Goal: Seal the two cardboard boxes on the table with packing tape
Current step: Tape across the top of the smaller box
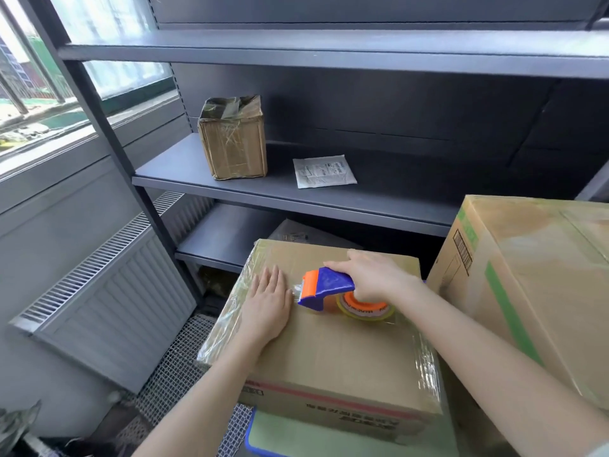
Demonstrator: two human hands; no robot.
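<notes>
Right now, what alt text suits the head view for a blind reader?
A person's right hand grips a blue-and-orange tape dispenser on a cardboard box, while the left hand presses flat beside it. A larger box stands alongside.

Bright daylight from left window (39, 77), wide-angle edge bending, slight softness

The person's left hand (267, 303) and right hand (372, 275) run back into bare, slim forearms, with a sliver of pale grey sleeve (601, 452) on the right arm at the lower corner.
</notes>
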